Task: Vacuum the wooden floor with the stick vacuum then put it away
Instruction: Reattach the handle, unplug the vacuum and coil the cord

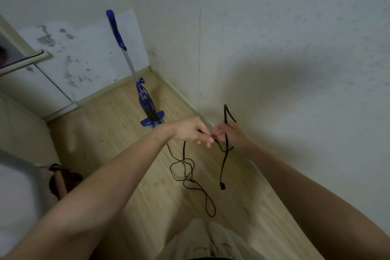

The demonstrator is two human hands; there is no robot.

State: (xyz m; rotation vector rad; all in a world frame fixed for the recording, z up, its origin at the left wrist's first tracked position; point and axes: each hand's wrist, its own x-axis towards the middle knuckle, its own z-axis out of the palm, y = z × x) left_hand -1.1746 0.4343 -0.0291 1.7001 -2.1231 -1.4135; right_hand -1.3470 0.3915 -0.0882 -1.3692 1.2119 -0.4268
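Two hands gripping the black power cord [225, 155], left hand [191, 131] pinching it, right hand [229, 135] holding loops, slack coiled on near wooden floor [118, 124], blue stick vacuum [145, 99] upright in far corner.

No legible text, label, brand or number appears. The vacuum [145, 99] carries no readable marking.

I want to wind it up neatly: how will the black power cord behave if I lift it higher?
The black power cord is probably floppy: it droops from both hands and curls in loose loops on the wooden floor. It may tangle, since the loops cross. The plug dangles below the right hand, so it would likely swing.
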